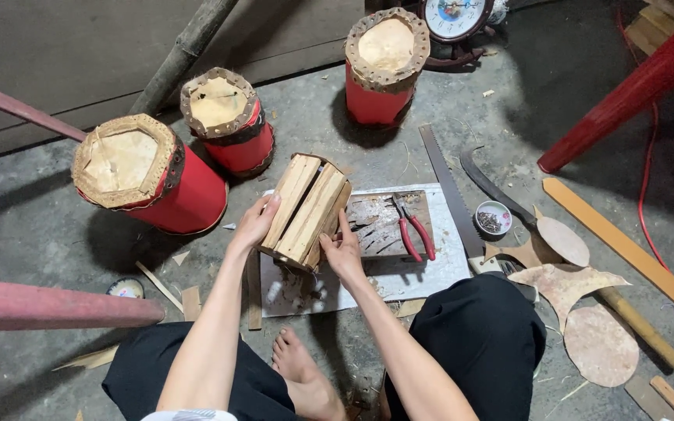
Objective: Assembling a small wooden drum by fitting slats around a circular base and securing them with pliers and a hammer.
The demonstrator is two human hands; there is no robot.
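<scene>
Bare wooden-stave drum shell, tilted over the near-left corner of the grey work board, gripped between left hand and right hand, fingers curled flat against the slats: seemingly mid-assembly, calling next for steady pressure to keep staves aligned.

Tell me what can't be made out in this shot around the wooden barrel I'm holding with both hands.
All in the head view:
- Wooden barrel: its far side and inside are turned away; the left hand and right hand cover parts of its staves.
- Small bowl: its contents are too small to identify.
- Clock: cut off by the top edge.
- Saw: its handle end is hidden behind the right knee.
</scene>
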